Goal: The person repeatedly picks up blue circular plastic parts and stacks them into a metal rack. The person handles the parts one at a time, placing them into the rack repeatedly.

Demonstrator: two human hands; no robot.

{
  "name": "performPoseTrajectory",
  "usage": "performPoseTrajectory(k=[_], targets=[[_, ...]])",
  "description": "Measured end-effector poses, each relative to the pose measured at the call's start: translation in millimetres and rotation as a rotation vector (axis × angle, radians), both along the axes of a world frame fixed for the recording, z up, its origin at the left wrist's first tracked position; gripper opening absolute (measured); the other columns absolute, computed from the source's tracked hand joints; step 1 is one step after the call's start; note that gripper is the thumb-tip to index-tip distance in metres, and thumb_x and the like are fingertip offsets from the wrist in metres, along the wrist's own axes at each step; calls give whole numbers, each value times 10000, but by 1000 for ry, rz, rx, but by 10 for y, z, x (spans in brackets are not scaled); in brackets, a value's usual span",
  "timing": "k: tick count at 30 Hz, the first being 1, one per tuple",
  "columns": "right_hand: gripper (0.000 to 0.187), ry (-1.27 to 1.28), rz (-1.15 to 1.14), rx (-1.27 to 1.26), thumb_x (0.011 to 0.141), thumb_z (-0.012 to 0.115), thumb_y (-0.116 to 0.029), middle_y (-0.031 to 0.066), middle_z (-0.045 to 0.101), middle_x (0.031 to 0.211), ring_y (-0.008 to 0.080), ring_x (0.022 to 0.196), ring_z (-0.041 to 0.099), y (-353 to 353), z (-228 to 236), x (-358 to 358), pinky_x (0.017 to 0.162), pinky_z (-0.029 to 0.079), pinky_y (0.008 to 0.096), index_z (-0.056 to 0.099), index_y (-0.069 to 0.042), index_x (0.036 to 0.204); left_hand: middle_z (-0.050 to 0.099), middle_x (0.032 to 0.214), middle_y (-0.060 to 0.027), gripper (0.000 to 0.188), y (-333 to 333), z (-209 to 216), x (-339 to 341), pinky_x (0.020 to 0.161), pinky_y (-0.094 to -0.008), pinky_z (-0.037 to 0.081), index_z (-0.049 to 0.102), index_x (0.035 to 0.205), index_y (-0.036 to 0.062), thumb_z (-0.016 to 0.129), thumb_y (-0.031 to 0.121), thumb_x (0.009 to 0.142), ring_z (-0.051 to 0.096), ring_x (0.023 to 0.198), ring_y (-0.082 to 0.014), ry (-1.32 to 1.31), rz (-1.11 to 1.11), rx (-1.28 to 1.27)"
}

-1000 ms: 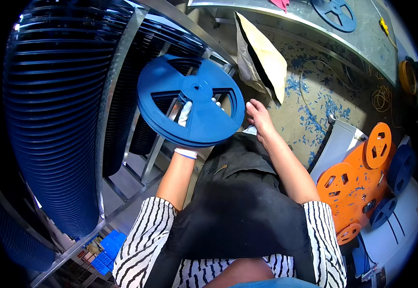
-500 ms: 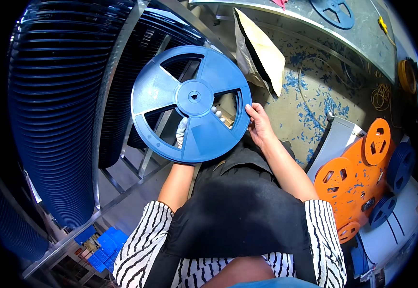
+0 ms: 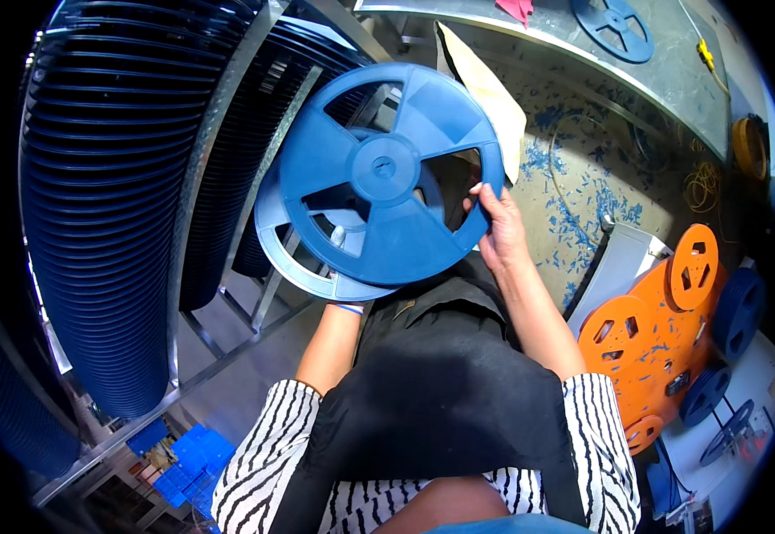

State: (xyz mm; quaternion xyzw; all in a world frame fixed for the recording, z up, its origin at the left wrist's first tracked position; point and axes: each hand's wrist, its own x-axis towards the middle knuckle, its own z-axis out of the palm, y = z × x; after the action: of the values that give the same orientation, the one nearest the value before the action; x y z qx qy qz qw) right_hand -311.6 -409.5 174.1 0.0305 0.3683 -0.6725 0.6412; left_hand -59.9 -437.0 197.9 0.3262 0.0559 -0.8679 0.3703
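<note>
A blue plastic reel disc [image 3: 409, 245] with wide cut-out windows and a round hub is gripped at its right rim by my right hand [image 3: 501, 227], thumb on top. Beneath it, offset to the lower left, lies a second blue reel disc [image 3: 312, 281], mostly covered by the first. My left hand [image 3: 337, 238] supports this lower disc from below. Its whitish-covered fingertips come up through a window and curl on the plastic; the rest of that hand is hidden.
Dense rows of dark reel discs [image 3: 107, 214] fill a metal rack on the left. A pale cardboard flap [image 3: 490, 93] stands beyond the discs. Blue scraps [image 3: 570, 214] litter the floor. To the right stands an orange plate with wheels [image 3: 641, 334]; a metal table [image 3: 565, 27] carries another blue disc [image 3: 614, 31].
The upper disc has lifted and shifted up and right with my right hand, uncovering part of the lower disc. My left hand stays nearly in place.
</note>
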Motion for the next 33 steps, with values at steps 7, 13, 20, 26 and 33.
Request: performPoseTrajectory(k=[7,13,20,26,33], targets=[[146,660,-63,-141,889,640,-101,122,642,1064,196,863,656,-25,617,-51,785,525,299,624,6,986,610,1172,-88,467,196,-626,229,1029,-443,419,520,1263,86,567,388,910,561,1120,-266,-339,179,122],[308,1404,132,-607,727,771,-263,201,603,1109,317,929,639,73,1060,566,787,519,351,647,-18,866,538,1251,-120,422,147,-161,-370,1010,-402,410,465,1286,62,431,361,990,537,1119,-257,286,140,142],[314,1544,255,-913,778,717,-245,197,571,1145,300,933,639,124,1093,789,802,534,355,662,-55,1022,555,1239,-120,402,157,-52,-516,1009,-406,418,482,1280,57,451,329,985,546,1119,-255,147,2,-8],[589,1447,447,-1033,759,735,-224,216,390,1407,418,1255,439,67,1118,732,1017,408,457,532,-209,1311,570,1227,-120,386,44,-10,-484,1009,-410,425,496,1274,52,467,302,981,554,1119,-254,18,-16,-80],[652,1415,467,-595,767,720,-155,193,347,1454,405,1285,408,125,787,379,1041,382,447,467,-163,1367,588,1214,-120,367,-476,-101,-382,1009,-414,433,512,1267,47,486,270,976,563,1119,-253,-231,53,-201]])
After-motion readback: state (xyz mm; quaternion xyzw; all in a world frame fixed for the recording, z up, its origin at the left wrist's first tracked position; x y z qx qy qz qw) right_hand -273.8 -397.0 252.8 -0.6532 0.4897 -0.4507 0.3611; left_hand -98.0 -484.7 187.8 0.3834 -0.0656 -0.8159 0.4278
